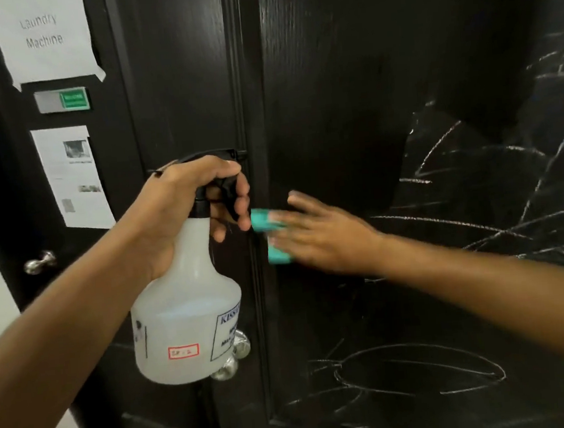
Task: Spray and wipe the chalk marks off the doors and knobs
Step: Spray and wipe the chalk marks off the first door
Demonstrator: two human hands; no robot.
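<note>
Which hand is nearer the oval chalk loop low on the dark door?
Right hand, pressing the teal cloth above the loop; left hand is farther left, gripping the white spray bottle.

The doors [326, 109] look like dark wood with a visible grain and a bit of sheen, not fully matt. Chalk marks [421, 371] sit on them as dry, powdery white lines. The spray bottle [188, 322] is frosted, translucent plastic with a glossy black plastic trigger head. The knobs [40, 263] are shiny polished metal. The teal cloth [268, 228] looks soft. The signs [44, 36] are plain matt paper.
</note>
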